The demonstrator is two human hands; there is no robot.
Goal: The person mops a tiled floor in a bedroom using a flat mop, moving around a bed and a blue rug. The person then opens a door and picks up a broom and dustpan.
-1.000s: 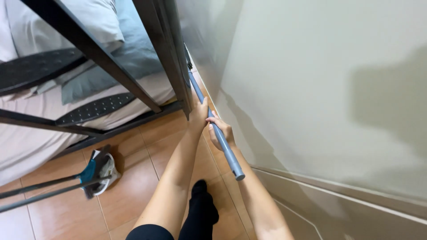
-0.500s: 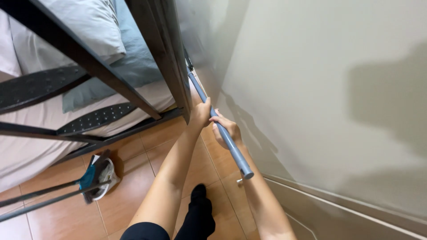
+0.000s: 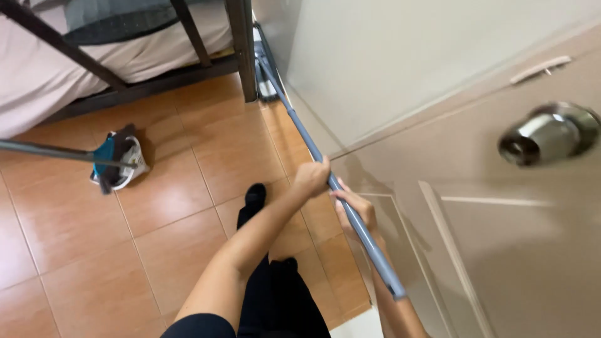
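Note:
Both my hands grip a long grey-blue mop handle [image 3: 300,128] that slants from lower right up to a flat mop head [image 3: 264,78] lying on the floor between the bed leg and the wall. My left hand [image 3: 311,178] is wrapped round the handle higher up. Just below it, my right hand [image 3: 354,211] is closed on the same handle, close to the door. The handle's end sticks out past my right forearm.
A dark metal bed frame [image 3: 241,47] with a pale mattress stands at the top left. A second mop [image 3: 116,159] with a teal and white head rests on the orange tiled floor [image 3: 169,188] at left. A beige door with a round metal knob [image 3: 549,131] fills the right side.
The view has tilted down and swung right, so the door and knob now show. The mop handle has been drawn back toward me, and my hands sit lower in view.

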